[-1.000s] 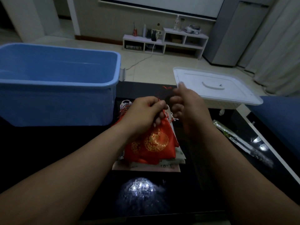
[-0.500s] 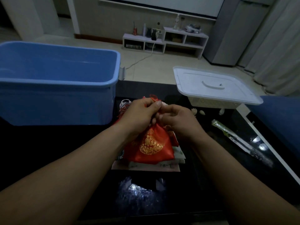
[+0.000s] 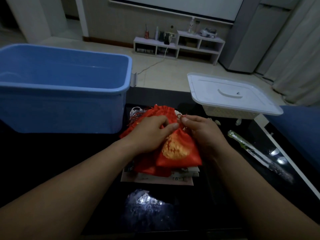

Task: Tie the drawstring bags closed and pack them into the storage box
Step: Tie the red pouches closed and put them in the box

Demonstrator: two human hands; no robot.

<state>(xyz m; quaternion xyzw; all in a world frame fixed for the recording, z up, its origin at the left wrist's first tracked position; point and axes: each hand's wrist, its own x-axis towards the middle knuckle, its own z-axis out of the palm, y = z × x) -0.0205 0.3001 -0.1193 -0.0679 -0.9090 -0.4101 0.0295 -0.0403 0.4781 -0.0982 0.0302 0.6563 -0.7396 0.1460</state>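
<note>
Head view: just right of the blue storage box [image 3: 69, 88], the red drawstring bag [image 3: 180, 153] now lies lower on the pile of bags [image 3: 149, 168], the left hand [image 3: 152, 134] pinching its gathered neck, the right hand [image 3: 202, 132], drawn back in, pinching the red cord [image 3: 181, 116].

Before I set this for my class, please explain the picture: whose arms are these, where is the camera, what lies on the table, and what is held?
There is no machine: a person wears one camera on the head, looking down at their own bare arms. The left hand grips the neck of a red drawstring bag with a gold pattern; the fingers of the right hand pinch its cord. The bag lies on a pile of other bags on a dark table. A blue storage box stands open at the left; a white-lidded basket stands at the right.
</note>
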